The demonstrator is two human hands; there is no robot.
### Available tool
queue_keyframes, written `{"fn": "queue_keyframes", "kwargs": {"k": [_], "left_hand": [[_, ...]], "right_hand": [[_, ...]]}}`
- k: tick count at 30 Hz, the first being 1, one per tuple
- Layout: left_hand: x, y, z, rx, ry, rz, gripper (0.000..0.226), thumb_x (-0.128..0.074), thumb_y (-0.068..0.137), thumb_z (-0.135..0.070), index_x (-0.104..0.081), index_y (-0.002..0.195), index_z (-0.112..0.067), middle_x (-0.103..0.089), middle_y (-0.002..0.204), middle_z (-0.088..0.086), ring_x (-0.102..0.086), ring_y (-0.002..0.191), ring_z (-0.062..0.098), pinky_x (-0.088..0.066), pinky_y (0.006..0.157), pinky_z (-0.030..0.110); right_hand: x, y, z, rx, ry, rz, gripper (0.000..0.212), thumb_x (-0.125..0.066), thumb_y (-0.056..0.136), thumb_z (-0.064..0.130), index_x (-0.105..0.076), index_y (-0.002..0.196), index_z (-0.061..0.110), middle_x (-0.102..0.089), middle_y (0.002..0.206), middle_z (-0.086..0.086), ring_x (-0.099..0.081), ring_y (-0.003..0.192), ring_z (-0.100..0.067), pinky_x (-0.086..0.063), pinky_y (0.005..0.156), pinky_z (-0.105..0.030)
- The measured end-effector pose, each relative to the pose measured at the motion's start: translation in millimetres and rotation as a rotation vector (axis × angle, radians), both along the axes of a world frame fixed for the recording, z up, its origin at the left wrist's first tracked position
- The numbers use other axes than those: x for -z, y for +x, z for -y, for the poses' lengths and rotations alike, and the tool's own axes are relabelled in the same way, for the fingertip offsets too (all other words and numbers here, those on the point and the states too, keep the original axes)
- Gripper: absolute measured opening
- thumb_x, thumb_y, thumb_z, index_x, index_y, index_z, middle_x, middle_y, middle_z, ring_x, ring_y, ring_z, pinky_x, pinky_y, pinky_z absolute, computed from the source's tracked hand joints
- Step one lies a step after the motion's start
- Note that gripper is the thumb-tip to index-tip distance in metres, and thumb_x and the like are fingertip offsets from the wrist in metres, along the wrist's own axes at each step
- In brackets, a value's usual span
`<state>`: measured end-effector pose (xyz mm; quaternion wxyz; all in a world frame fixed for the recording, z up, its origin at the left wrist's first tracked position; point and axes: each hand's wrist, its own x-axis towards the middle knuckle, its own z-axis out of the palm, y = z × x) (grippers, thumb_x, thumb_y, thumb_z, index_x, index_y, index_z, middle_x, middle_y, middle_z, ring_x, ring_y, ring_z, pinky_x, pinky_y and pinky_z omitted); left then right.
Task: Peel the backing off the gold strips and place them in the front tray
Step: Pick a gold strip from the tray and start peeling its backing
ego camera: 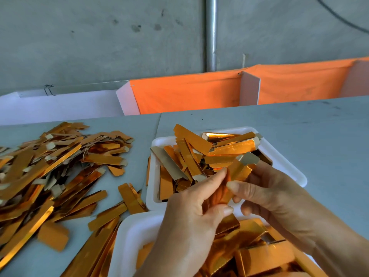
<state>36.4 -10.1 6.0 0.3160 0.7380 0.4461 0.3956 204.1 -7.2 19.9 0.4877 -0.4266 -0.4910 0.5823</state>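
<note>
Closest to the camera there's a white tray (127, 232) at the bottom edge, loaded with gold pieces, and both wrists come up over it. The left hand (191, 212) has its fingers curled around the lower end of a gold strip (237, 172), thumb tip pushing in from below. The right hand (267, 192) pinches the same strip from the other side, fingertips meeting the left hand's right at the middle of it. So the strip sits between the two hands and sticks up and away from them, tilted to the right, with a pale grey tab (249, 157) at its top end. Can't tell whether that tab is backing coming off or just the strip's plain side.

The strip hangs over the near edge of a second white tray (287, 164), just behind the hands, which is heaped with more gold strips lying every which way.

Off to the left, a big loose pile of strips (52, 166) is spread across the grey table (299, 128), some spilling toward the trays.

Further back there's an orange cloth divider (189, 92) with white panels, then a concrete wall (79, 37) and a metal pole (211, 33).
</note>
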Motion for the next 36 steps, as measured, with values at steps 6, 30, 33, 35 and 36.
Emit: {"fn": "queue_keyframes", "kwargs": {"k": [6,30,33,35,36], "left_hand": [[-4.6,1.3,-0.1,-0.029,0.083,-0.079,0.059,-0.065,0.087,-0.013,-0.048,0.121,-0.058,-0.046,0.109,-0.050,-0.034,0.108,-0.033,-0.027,0.081,-0.010],[-6.9,9.4,3.7,-0.128,0.395,-0.280,0.076,-0.062,0.080,0.015,-0.046,0.137,-0.033,-0.041,0.133,-0.029,-0.042,0.123,-0.008,-0.036,0.100,0.008],[-8.4,9.8,4.8,-0.094,0.306,-0.281,0.071,-0.049,0.094,0.001,-0.024,0.138,-0.049,-0.016,0.124,-0.050,-0.023,0.128,-0.019,-0.026,0.105,0.005],[-9.9,9.5,5.9,-0.070,0.275,-0.282,0.064,-0.045,0.097,-0.008,-0.021,0.139,-0.050,-0.017,0.121,-0.052,-0.020,0.128,-0.019,-0.021,0.104,0.001],[-10.1,9.6,6.3,-0.062,0.274,-0.284,0.061,-0.044,0.097,-0.011,-0.023,0.141,-0.048,-0.019,0.121,-0.050,-0.021,0.127,-0.019,-0.018,0.102,-0.002]], "right_hand": [[1.1,-0.4,2.1,0.007,-0.002,0.063,0.033,-0.078,0.061,0.030,-0.073,0.092,0.022,-0.068,0.081,-0.010,-0.062,0.066,-0.019,-0.050,0.058,-0.020],[-2.1,9.1,0.1,0.000,-0.085,-0.292,0.039,-0.055,0.083,0.035,-0.074,0.095,0.004,-0.069,0.095,-0.026,-0.071,0.082,-0.033,-0.059,0.068,-0.036],[-1.7,9.5,-0.1,0.011,-0.110,-0.316,0.038,-0.051,0.086,0.030,-0.073,0.095,0.000,-0.067,0.093,-0.029,-0.071,0.083,-0.038,-0.059,0.066,-0.037],[-2.4,9.8,0.2,-0.005,-0.103,-0.297,0.037,-0.050,0.087,0.029,-0.072,0.096,0.000,-0.068,0.093,-0.027,-0.071,0.086,-0.038,-0.059,0.067,-0.036],[-3.3,10.0,0.3,-0.017,-0.095,-0.284,0.037,-0.050,0.086,0.029,-0.072,0.097,0.001,-0.068,0.094,-0.027,-0.071,0.087,-0.038,-0.059,0.067,-0.035]]}}
